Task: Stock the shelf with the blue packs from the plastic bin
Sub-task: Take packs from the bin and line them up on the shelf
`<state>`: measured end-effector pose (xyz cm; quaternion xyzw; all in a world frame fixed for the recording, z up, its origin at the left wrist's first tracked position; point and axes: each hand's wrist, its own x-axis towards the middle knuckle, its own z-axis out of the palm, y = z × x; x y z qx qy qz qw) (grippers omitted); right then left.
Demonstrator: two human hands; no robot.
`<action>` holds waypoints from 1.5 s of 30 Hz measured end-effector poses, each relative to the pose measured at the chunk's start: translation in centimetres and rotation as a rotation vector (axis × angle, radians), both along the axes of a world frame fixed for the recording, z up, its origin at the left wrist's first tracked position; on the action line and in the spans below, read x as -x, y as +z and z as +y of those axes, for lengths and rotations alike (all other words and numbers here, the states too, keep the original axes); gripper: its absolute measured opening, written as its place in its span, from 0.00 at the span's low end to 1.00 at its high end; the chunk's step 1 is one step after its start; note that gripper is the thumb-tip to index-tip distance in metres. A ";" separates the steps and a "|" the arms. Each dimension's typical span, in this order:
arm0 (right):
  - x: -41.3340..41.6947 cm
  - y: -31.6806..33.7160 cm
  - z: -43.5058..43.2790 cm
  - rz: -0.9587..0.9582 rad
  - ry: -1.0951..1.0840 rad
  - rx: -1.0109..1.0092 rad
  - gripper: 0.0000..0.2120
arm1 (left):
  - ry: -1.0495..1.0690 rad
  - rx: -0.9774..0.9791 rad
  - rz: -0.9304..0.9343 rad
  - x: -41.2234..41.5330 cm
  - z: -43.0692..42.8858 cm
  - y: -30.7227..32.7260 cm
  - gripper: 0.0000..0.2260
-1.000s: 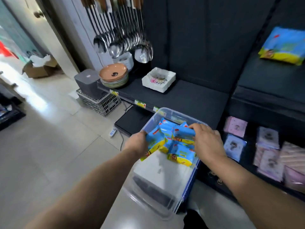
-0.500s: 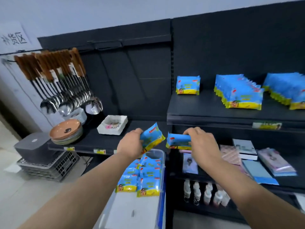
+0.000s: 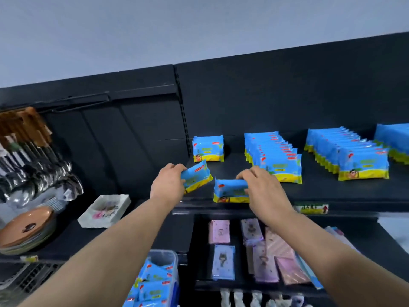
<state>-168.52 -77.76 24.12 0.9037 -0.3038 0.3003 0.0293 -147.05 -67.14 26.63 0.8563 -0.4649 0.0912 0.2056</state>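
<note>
My left hand (image 3: 169, 185) grips a tilted blue pack (image 3: 197, 176) just over the left front of the black upper shelf (image 3: 332, 192). My right hand (image 3: 261, 187) holds another blue pack (image 3: 229, 192) by its top edge, upright near the shelf's front lip. One lone blue pack (image 3: 208, 148) stands at the back left of the shelf. Full rows of blue packs (image 3: 275, 156) stand to the right. The clear plastic bin (image 3: 164, 258) sits low in the frame with several blue packs (image 3: 152, 284) inside.
A lower shelf holds pink and purple flat packets (image 3: 250, 247). To the left are a white square dish (image 3: 105, 211), stacked orange plates (image 3: 24, 229) and hanging ladles (image 3: 37, 173). A shelf price label (image 3: 311, 208) marks the front edge.
Both hands lifted a pack each out of the bin and rose to the upper shelf. My view tilted upward, and the bin dropped to the frame's bottom.
</note>
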 end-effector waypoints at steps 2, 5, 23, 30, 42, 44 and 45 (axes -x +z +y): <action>-0.1 0.5 -1.8 0.025 0.057 -0.034 0.22 | 0.008 -0.039 -0.001 0.1 -2.2 0.2 0.13; -0.9 1.4 -3.6 0.048 0.100 -0.016 0.22 | 0.016 -0.076 -0.009 -0.2 -4.6 0.3 0.13; -11.1 0.2 -11.3 0.122 0.049 -0.126 0.24 | -0.144 -0.187 -0.017 -9.4 -19.1 0.5 0.14; -14.0 -0.4 -12.9 0.125 0.028 -0.153 0.24 | -0.196 -0.088 -0.061 -12.4 -21.2 -0.4 0.14; -20.3 -0.8 -14.2 0.099 -0.086 -0.053 0.22 | -0.027 0.123 0.083 -16.6 -17.7 -2.3 0.16; -21.2 -1.3 -14.4 0.099 -0.143 -0.022 0.22 | -0.021 0.115 0.112 -17.0 -16.8 -2.9 0.18; -21.6 -1.5 -14.6 0.102 -0.165 -0.009 0.23 | -0.023 0.125 0.123 -17.2 -16.3 -3.2 0.17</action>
